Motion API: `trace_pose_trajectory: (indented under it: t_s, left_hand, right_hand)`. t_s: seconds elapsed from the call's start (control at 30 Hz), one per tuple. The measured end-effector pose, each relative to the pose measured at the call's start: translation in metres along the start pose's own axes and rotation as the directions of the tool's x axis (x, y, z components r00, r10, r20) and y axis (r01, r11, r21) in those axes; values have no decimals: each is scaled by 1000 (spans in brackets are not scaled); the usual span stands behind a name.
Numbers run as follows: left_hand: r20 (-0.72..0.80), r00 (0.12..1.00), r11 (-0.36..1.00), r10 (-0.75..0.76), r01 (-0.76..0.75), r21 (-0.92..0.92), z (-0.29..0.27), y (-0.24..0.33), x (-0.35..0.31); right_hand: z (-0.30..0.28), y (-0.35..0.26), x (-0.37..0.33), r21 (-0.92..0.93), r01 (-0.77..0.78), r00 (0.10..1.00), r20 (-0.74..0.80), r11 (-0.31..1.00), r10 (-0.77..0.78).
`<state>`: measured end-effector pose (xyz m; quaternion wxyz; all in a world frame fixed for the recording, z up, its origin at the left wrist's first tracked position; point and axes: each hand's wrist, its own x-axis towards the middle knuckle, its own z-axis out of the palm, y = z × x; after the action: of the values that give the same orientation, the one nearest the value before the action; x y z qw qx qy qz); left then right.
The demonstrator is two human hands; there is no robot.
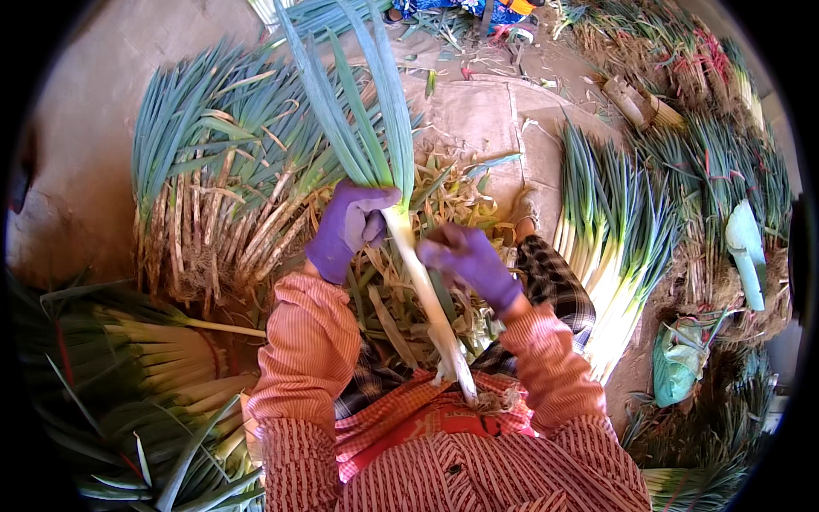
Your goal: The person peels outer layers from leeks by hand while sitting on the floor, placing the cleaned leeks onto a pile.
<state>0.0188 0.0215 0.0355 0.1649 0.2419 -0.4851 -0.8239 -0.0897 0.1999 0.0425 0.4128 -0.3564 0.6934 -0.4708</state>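
My left hand [351, 224], in a purple glove, is wrapped round a large green onion [418, 273] where its white shank turns to leaves. The green onion slants across my front, with its long blue-green leaves pointing up and away and its root end low over my lap. Just right of the white shank, my right hand [471, 263], also in a purple glove, has its fingers curled in and a little blurred. Whatever they pinch is too small to make out. Peeled skins and dry leaves [388, 316] lie heaped beneath both hands.
Unpeeled green onions [222, 171] with brown roots lie at the far left. Clean white-stemmed ones [610, 230] are laid out to the right; bundles [162, 367] sit near left. A green plastic bag [680, 363] and more bundles [708, 196] stand at the right.
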Motion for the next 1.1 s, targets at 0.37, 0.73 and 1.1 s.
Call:
trace_pose_trajectory:
  t_s: [0.37, 0.73, 1.1]
  left_hand:
    - [158, 987, 994, 31, -13, -111, -16, -5, 3]
    - [127, 991, 933, 52, -3, -361, -37, -2, 17]
    - [-147, 989, 947, -1, -47, -317, 9, -27, 3]
  right_hand:
    - [3, 80, -20, -693, 675, 706, 505, 253, -496]
    - [20, 18, -27, 224, 45, 977, 192, 974, -89]
    - [56, 22, -16, 507, -201, 977, 166, 838, 134]
